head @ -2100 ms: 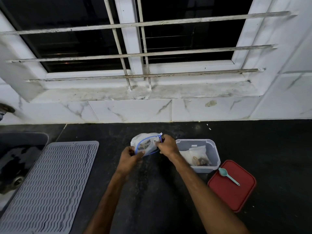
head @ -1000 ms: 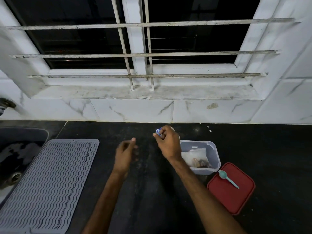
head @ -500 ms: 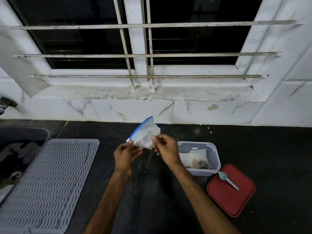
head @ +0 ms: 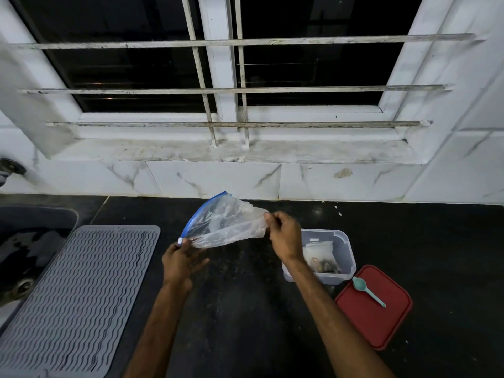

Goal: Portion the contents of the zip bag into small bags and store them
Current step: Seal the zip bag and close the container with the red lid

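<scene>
**Zip bag stretched out flat, small bags sitting in the tub**

Head cam, the only view here. Containers first: the clear plastic tub (head: pixel 344 248) sits on the black countertop (head: pixel 245 309) just right of your right wrist, lid off. Inside it you can see small clear bags (head: pixel 319 253) leaning toward the near side, with some brownish stuff at the bottom; can't tell exactly what it is or how many bags there are. The red lid (head: pixel 381 320) lies flat on the counter just in front-right of the tub, with the little teal scoop (head: pixel 368 291) resting on top of it, bowl end toward the tub.

The zip bag (head: pixel 226 222) is up in the air over the counter, left of the tub. It looks see-through and pretty much empty, blue zip strip along its left edge. Your left hand (head: pixel 181 261) pinches the near end of the zip strip with thumb and forefinger, other fingers loosely spread. Your right hand (head: pixel 285 236) pinches the opposite, bottom end of the bag, fingers bunched together.

Grey ribbed drying mat (head: pixel 81 296) is off to the left, next to the sink (head: pixel 30 241).

Versus half a second ago: the bag was scrunched and standing up between your hands, which were close together. Now your hands are pulled apart and the bag is stretched sideways. Tub, lid and scoop haven't budged.
</scene>
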`<state>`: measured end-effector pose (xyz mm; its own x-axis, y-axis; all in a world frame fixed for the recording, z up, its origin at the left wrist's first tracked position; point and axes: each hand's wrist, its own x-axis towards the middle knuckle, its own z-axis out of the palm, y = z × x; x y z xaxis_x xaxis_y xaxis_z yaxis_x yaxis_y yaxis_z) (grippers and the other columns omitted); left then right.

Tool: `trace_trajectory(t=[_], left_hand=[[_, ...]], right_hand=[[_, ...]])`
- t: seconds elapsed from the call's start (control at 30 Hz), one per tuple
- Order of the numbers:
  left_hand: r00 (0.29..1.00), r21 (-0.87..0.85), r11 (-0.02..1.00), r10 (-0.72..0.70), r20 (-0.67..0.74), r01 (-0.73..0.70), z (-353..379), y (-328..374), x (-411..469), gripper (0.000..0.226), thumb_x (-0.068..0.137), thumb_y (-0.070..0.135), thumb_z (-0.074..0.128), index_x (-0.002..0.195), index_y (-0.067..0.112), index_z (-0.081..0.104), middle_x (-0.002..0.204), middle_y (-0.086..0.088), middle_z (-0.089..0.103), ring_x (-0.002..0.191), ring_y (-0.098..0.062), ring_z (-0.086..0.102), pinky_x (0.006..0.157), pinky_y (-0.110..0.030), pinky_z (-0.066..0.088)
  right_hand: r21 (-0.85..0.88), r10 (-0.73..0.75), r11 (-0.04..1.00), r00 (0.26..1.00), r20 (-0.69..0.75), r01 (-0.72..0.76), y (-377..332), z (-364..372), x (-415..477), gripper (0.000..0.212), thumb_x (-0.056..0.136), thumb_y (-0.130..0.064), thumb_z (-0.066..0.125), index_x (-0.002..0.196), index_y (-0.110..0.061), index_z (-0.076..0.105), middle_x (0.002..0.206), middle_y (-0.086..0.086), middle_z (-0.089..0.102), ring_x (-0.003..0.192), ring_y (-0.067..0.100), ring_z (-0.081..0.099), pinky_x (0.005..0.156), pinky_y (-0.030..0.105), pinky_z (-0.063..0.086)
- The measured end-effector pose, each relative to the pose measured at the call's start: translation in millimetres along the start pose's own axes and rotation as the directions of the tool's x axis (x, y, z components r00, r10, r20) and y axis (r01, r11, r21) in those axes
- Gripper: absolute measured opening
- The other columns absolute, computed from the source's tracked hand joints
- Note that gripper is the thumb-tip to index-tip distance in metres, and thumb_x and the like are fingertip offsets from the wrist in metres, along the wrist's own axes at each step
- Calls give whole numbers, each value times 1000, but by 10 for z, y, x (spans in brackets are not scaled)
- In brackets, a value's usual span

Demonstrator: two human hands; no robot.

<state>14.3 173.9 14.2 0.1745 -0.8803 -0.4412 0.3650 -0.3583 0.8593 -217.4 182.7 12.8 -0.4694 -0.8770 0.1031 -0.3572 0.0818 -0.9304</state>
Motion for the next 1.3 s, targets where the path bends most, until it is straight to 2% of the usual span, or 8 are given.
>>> trace_trajectory(t=[0.13,0.27,0.47,0.57,0.67,0.9,1.1,1.3], left_hand=[[966,122,989,56,252,-89,-89,10,-17,14,92,8,62,106,8,61,104,-15,67,90,-26,65,63,-31,60],[840,205,972,-14,542,-116,-228,217,-15,99,49,28,96,135,15,51,129,-11,64,115,-28,63,91,-41,56],[712,154,962,53,700,-223,-126,568,-28,94,58,51,89,137,15,52,133,-4,62,119,-17,61,95,-30,53],[776,350,856,89,624,-379,88,621,-132,82,60,54,85,128,19,57,112,1,71,102,-13,69,77,-24,57],[868,420,793,259,424,-442,223,499,-102,34,83,39,72,105,13,69,93,-8,73,85,-23,70,72,-33,58],[940,146,929,339,24,-339,38,383,180,9,96,17,60,93,13,67,77,-1,62,73,-16,56,60,-25,50],[894,143,884,433,112,-446,-12,369,44,14,100,11,51,109,9,62,92,-2,65,83,-9,63,73,-21,55],[879,123,870,467,99,-477,58,389,-10,16,99,11,52,102,20,64,93,0,65,86,-10,63,76,-22,56]], right_hand=[[49,-82,996,996,38,80,-44,-12,-10,22,100,-29,53,82,-17,55,73,-4,58,67,17,58,65,48,56],[6,-244,969,957,157,246,-86,-143,43,11,98,-16,56,87,-18,58,67,-17,53,61,1,50,61,32,48],[-141,-392,896,899,192,421,-120,-216,35,7,95,-18,60,94,-14,66,84,-8,68,73,5,60,68,20,47],[-178,-459,843,852,253,507,-141,-181,-7,11,95,-23,61,95,-15,68,92,-4,70,82,9,62,74,22,50],[-213,-502,789,804,318,576,-129,-152,-29,21,96,-33,58,96,-16,70,95,-5,68,84,10,62,74,22,49],[-286,-569,716,770,290,637,-87,-183,-40,20,91,-31,65,89,-13,74,89,-2,72,81,16,65,68,35,56],[135,-310,949,918,246,284,-260,-136,-68,15,95,-18,60,97,-12,73,94,-3,73,79,11,66,70,24,52],[169,-378,925,873,309,341,-542,-6,-127,17,83,-17,77,99,-15,76,91,-1,70,80,10,65,75,23,54]])
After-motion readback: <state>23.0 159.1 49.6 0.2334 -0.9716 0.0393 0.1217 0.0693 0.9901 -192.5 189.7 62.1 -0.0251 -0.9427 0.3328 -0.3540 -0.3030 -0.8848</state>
